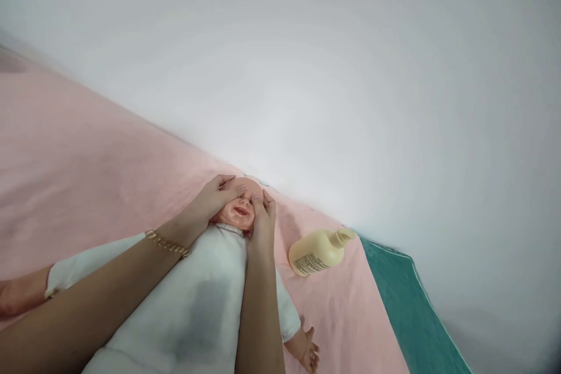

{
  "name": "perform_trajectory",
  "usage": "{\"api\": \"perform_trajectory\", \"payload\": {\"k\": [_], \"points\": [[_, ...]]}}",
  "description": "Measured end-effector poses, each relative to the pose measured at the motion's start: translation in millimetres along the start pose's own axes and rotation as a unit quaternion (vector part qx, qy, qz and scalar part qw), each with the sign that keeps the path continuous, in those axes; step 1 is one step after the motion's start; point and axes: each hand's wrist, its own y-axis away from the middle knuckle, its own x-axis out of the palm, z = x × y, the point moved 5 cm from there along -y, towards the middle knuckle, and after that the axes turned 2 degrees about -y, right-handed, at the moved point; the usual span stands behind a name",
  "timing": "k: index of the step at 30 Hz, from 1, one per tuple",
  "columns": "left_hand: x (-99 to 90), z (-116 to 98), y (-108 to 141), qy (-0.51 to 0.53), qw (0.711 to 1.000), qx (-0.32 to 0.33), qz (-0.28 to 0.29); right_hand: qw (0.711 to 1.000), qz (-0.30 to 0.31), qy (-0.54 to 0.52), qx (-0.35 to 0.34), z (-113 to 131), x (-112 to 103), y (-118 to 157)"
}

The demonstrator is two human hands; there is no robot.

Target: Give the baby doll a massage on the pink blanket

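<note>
A baby doll (pixel 240 213) in a white long-sleeved garment (pixel 210 280) lies face up, its head toward the wall. My left hand (pixel 219 196) rests on one side of the doll's head, the thumb stretched across the brow and the fingers along the side. On the opposite side, my right hand (pixel 264 213) has its thumb near the doll's eye and its fingers beside the head. Both thumbs cover the eyes; the nose and open red mouth show between the hands. A gold bracelet (pixel 166 244) circles my left wrist.
A pale yellow pump bottle (pixel 316 252) stands to the right of the doll on a pink cloth (pixel 87 152). Green surface (pixel 401 292) shows past the cloth's right edge. Behind everything rises a plain white wall (pixel 307 70).
</note>
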Motion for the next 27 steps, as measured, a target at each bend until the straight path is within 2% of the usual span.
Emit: {"api": "perform_trajectory", "payload": {"k": [4,8,17,22,27], "points": [[2.5,-2,3,-0.01,1.0,0.009,-0.011,0.999,-0.027,0.008,0.016,-3,-2,-4],[7.7,-6,8,0.03,0.999,0.018,0.001,0.998,-0.046,-0.016,0.033,1,-1,-1],[8.9,0,3,0.088,0.996,-0.012,-0.019,0.993,-0.067,-0.09,0.025,-4,-2,-5],[11.6,-7,11,0.119,0.993,0.01,0.016,0.995,-0.049,-0.077,0.032,5,3,3],[4.5,-6,8,0.056,0.998,0.017,0.021,0.994,-0.004,-0.076,0.081,12,8,13]]}}
